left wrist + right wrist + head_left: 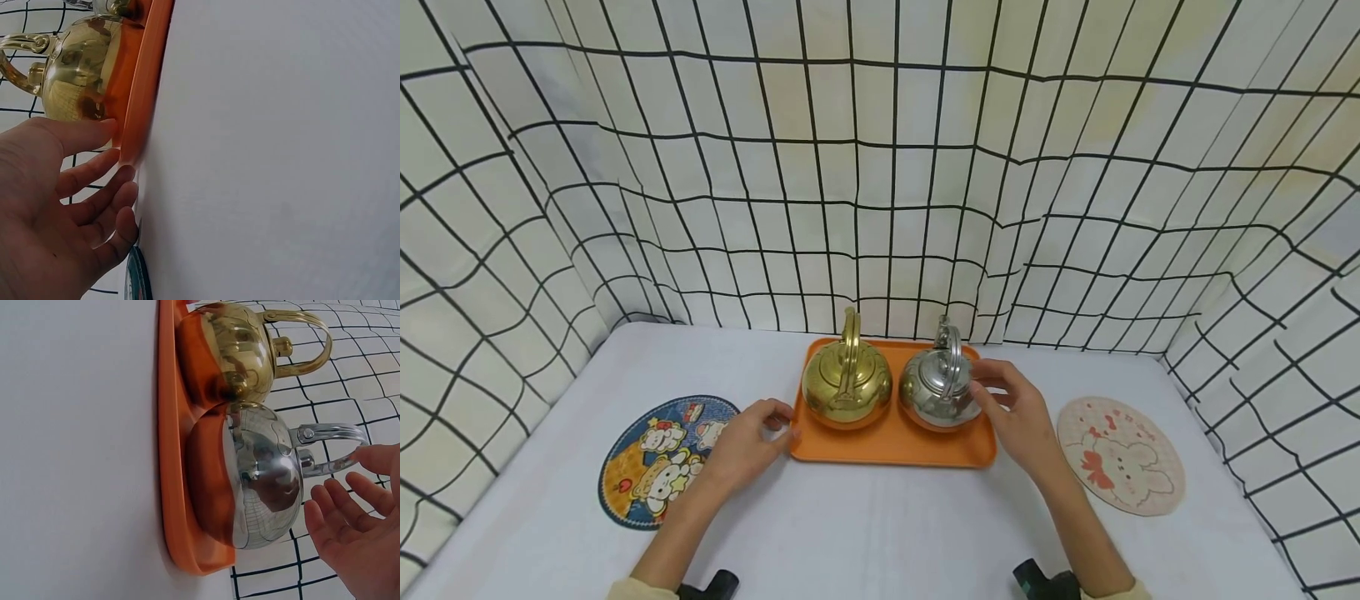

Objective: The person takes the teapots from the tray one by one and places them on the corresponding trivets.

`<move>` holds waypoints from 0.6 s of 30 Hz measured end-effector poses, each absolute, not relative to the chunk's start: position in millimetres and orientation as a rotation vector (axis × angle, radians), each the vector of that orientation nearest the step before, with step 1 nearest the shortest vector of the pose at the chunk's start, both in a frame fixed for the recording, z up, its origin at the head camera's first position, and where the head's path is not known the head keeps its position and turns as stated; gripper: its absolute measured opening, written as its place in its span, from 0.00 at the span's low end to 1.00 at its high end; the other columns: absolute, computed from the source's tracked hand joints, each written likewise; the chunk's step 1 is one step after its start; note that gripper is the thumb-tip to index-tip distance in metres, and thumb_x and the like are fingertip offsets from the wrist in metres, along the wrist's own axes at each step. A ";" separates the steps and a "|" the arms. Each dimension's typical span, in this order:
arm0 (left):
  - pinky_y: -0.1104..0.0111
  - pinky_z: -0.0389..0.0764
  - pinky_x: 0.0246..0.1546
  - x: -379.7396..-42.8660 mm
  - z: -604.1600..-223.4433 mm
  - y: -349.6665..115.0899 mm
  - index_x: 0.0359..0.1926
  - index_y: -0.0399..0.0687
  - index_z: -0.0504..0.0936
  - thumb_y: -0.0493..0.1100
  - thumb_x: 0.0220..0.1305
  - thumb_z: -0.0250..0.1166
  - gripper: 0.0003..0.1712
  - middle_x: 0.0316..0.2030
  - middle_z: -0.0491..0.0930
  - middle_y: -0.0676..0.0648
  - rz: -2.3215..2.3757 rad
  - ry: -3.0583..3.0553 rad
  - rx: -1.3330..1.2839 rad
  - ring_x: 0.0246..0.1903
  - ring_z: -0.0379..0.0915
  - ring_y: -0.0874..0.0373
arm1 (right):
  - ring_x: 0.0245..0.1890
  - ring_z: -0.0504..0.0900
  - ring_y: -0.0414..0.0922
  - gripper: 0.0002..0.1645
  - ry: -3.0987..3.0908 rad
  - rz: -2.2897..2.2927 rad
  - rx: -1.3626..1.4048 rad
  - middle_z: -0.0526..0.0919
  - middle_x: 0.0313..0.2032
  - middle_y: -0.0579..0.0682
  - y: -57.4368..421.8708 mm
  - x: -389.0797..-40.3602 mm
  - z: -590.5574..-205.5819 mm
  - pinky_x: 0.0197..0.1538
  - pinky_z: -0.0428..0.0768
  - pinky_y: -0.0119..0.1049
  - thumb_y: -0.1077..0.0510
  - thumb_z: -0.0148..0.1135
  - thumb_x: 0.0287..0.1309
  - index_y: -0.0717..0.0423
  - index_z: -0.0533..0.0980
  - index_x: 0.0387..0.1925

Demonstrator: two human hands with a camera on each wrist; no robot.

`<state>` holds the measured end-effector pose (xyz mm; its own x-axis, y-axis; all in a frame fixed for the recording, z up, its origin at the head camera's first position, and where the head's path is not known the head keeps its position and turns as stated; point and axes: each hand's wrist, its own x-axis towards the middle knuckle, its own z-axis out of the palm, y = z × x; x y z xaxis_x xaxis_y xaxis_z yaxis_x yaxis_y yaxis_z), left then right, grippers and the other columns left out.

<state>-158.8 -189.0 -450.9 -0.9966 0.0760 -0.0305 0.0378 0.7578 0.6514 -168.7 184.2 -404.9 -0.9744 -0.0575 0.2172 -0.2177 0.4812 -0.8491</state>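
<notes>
A gold teapot (pixel 847 383) and a silver teapot (pixel 940 387) stand upright side by side on an orange tray (pixel 895 454), their arched handles raised. My left hand (pixel 752 442) is at the tray's left edge, thumb and index fingertips right at the rim with the other fingers loosely bent. In the left wrist view, the thumb overlaps the tray near the gold teapot (pixel 78 69). On the other side, my right hand (pixel 1018 412) has its loosely bent fingers beside the silver teapot. The right wrist view shows the thumb tip overlapping the silver handle (pixel 334 431).
A round blue patterned mat (pixel 640 467) lies on the left, partly under the left forearm in view. To the right is a pink round mat (pixel 1123 458) with a rabbit drawing. Black grid netting (pixel 887 167) over white cloth surrounds the white table (pixel 880 533).
</notes>
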 end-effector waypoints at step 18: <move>0.49 0.78 0.60 -157.6 -454.3 -197.3 0.58 0.44 0.82 0.50 0.58 0.79 0.30 0.52 0.84 0.44 1.072 2.853 0.241 0.53 0.78 0.49 | 0.60 0.82 0.51 0.23 -2.520 1.604 0.267 0.84 0.59 0.54 169.5 -174.1 -402.6 0.64 0.81 0.49 0.58 0.64 0.72 0.54 0.75 0.65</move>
<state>-157.6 -197.3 -454.3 -0.9841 0.1763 -0.0238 0.1170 0.7422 0.6599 -174.1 169.5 -402.6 -0.9741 -0.0730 0.2141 -0.2248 0.4151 -0.8816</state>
